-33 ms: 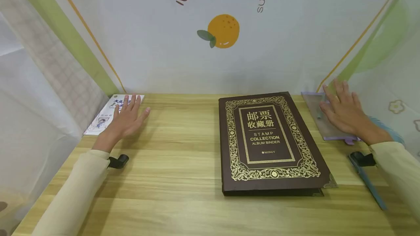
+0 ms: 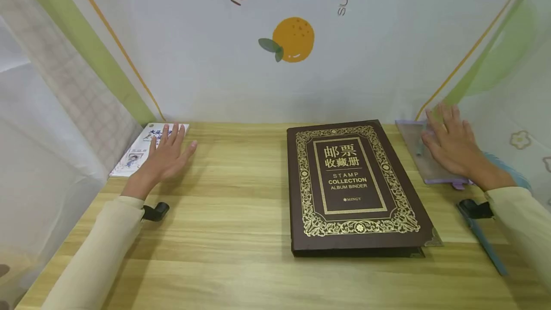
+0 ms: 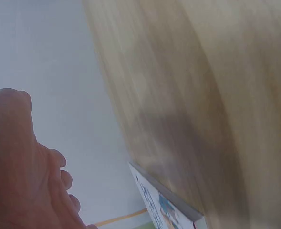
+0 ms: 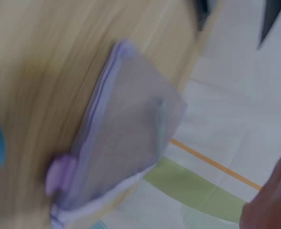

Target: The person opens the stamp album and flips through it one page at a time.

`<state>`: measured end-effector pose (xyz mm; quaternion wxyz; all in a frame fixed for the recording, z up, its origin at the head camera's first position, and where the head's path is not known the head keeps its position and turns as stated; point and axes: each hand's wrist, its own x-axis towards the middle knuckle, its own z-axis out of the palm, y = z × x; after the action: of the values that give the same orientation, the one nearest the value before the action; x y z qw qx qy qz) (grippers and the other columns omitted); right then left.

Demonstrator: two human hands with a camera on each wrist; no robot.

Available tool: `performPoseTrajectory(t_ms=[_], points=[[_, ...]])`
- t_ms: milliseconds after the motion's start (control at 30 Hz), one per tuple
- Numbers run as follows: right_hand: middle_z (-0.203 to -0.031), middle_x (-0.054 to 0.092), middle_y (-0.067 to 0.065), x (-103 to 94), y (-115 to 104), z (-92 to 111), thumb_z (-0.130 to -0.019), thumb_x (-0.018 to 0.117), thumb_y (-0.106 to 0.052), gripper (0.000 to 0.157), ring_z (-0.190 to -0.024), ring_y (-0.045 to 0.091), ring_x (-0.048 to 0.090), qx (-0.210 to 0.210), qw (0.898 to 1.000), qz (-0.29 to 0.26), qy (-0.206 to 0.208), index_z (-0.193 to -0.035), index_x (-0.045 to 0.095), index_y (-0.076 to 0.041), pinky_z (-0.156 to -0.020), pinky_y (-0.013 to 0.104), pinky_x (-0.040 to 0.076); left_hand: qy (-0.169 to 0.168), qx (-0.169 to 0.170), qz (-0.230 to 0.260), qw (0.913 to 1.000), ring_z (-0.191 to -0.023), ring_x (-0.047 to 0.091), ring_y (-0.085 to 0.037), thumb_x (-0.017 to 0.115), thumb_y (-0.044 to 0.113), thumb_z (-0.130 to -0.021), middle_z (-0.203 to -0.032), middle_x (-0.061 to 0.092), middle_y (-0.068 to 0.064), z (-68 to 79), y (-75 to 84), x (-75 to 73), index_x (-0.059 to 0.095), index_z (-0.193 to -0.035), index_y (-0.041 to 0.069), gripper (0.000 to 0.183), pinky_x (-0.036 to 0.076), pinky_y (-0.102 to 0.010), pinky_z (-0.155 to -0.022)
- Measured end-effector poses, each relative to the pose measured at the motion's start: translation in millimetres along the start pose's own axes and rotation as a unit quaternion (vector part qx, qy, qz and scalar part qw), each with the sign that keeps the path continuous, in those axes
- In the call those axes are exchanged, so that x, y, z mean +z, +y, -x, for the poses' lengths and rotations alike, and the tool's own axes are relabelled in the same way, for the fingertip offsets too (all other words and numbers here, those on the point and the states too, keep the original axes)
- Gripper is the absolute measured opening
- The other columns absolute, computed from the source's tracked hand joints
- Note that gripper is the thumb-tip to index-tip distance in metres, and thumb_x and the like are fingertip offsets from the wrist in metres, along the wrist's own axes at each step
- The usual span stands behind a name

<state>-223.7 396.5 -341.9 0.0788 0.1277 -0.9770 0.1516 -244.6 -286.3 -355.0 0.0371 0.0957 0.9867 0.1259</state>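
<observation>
My left hand [image 2: 165, 159] has its fingers spread, palm down, and overlaps a thin white booklet [image 2: 129, 162] in the head view. In the left wrist view that hand shows apart from the booklet [image 3: 159, 202], with nothing in its fingers. On the right, my right hand [image 2: 456, 152] is likewise spread and holds nothing, overlapping a translucent zip pouch [image 2: 432, 166] with purple edging. A slim greenish item shows inside the pouch [image 4: 126, 129] in the right wrist view. Between the hands lies a closed dark brown stamp album [image 2: 353, 185] with gold ornament.
A long slim blue tool [image 2: 486, 245] lies by the right wrist, its upper end partly hidden by the black wrist mount [image 2: 475, 208]. A light blue object [image 2: 510, 171] shows behind the right wrist. White printed cloth [image 2: 206, 61] hangs along the back and sides of the wooden table [image 2: 215, 233].
</observation>
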Motion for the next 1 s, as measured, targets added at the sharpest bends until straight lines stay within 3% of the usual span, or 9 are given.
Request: performPoseTrajectory(t_ms=[133, 233, 367, 500, 633, 767, 867, 933, 1000], points=[[-0.164, -0.027, 0.019, 4.2, -1, 2, -0.111, 0.017, -0.036, 0.063, -0.148, 0.045, -0.032, 0.002, 0.997, -0.067, -0.023, -0.162, -0.008, -0.009, -0.112, 0.075, -0.018, -0.006, 0.007, -0.005, 0.9999, -0.153, -0.022, -0.042, 0.010, 0.065, -0.104, -0.167, -0.021, -0.014, 1.2, 9.9, 0.8, -0.008, -0.161, 0.003, 0.086, -0.010, -0.073, -0.117], [-0.165, -0.025, 0.019, 6.8, -10, 4, -0.111, 0.017, -0.037, 0.064, -0.149, 0.054, -0.019, 0.019, 0.983, -0.166, -0.079, -0.161, -0.013, -0.011, -0.113, 0.077, -0.010, -0.013, 0.032, -0.010, 0.9993, -0.154, -0.022, -0.040, 0.013, 0.064, -0.105, -0.167, -0.019, -0.015, 4.3, 28.4, 3.2, -0.008, -0.161, 0.004, 0.085, -0.009, -0.071, -0.119], [-0.168, -0.011, 0.021, 10.7, -28, 9, -0.111, 0.024, -0.045, 0.070, -0.148, 0.059, 0.012, 0.056, 0.936, -0.300, -0.178, -0.161, -0.017, -0.017, -0.111, 0.079, 0.014, -0.030, 0.103, -0.017, 0.9940, -0.156, -0.014, -0.038, 0.022, 0.060, -0.107, -0.169, -0.012, -0.015, 9.8, 68.5, 16.8, -0.004, -0.162, 0.005, 0.082, -0.004, -0.065, -0.123], [-0.169, -0.008, 0.021, 15.6, -42, 18, -0.111, 0.028, -0.047, 0.073, -0.151, 0.051, 0.009, 0.085, 0.881, -0.403, -0.233, -0.161, -0.017, -0.019, -0.116, 0.069, 0.015, -0.049, 0.190, -0.036, 0.9799, -0.159, -0.006, -0.033, 0.028, 0.062, -0.105, -0.171, -0.006, -0.010, 18.0, 114.4, 35.3, -0.002, -0.163, 0.010, 0.083, 0.003, -0.059, -0.126], [-0.168, -0.016, 0.018, 18.5, -48, 23, -0.111, 0.035, -0.043, 0.075, -0.154, 0.044, -0.005, 0.096, 0.848, -0.462, -0.240, -0.162, -0.015, -0.018, -0.123, 0.048, 0.012, -0.061, 0.254, -0.054, 0.9639, -0.160, -0.003, -0.028, 0.027, 0.068, -0.102, -0.170, -0.009, -0.002, 27.8, 152.1, 47.4, -0.003, -0.163, 0.015, 0.086, 0.007, -0.054, -0.128], [-0.168, -0.021, 0.016, 21.6, -52, 26, -0.110, 0.040, -0.037, 0.077, -0.154, 0.039, -0.014, 0.104, 0.830, -0.491, -0.245, -0.162, -0.013, -0.018, -0.122, 0.049, 0.005, -0.067, 0.301, -0.066, 0.9490, -0.160, -0.002, -0.025, 0.024, 0.074, -0.100, -0.171, -0.008, -0.002, 35.1, 179.1, 57.3, -0.002, -0.164, 0.016, 0.090, 0.009, -0.053, -0.128], [-0.167, -0.023, 0.016, 23.4, -54, 28, -0.110, 0.041, -0.034, 0.078, -0.154, 0.037, -0.015, 0.107, 0.824, -0.499, -0.247, -0.161, -0.015, -0.016, -0.122, 0.050, 0.004, -0.073, 0.322, -0.077, 0.9408, -0.160, -0.001, -0.024, 0.023, 0.075, -0.099, -0.172, -0.006, -0.002, 38.1, 191.6, 63.8, -0.001, -0.164, 0.016, 0.091, 0.010, -0.052, -0.128], [-0.168, -0.019, 0.017, 24.8, -54, 29, -0.110, 0.042, -0.035, 0.079, -0.157, 0.028, -0.003, 0.107, 0.823, -0.501, -0.244, -0.161, -0.015, -0.014, -0.124, 0.039, 0.016, -0.079, 0.327, -0.085, 0.9379, -0.160, -0.001, -0.024, 0.022, 0.076, -0.099, -0.172, -0.006, -0.002, 39.5, 196.1, 67.1, -0.002, -0.164, 0.017, 0.091, 0.009, -0.051, -0.128], [-0.168, -0.014, 0.020, 26.4, -55, 30, -0.110, 0.042, -0.034, 0.080, -0.155, 0.012, 0.021, 0.102, 0.820, -0.509, -0.241, -0.161, -0.016, -0.013, -0.119, 0.025, 0.030, -0.084, 0.327, -0.090, 0.9369, -0.160, 0.000, -0.023, 0.022, 0.075, -0.099, -0.172, -0.006, -0.001, 41.0, 198.4, 68.9, -0.002, -0.164, 0.017, 0.091, 0.009, -0.050, -0.129]])
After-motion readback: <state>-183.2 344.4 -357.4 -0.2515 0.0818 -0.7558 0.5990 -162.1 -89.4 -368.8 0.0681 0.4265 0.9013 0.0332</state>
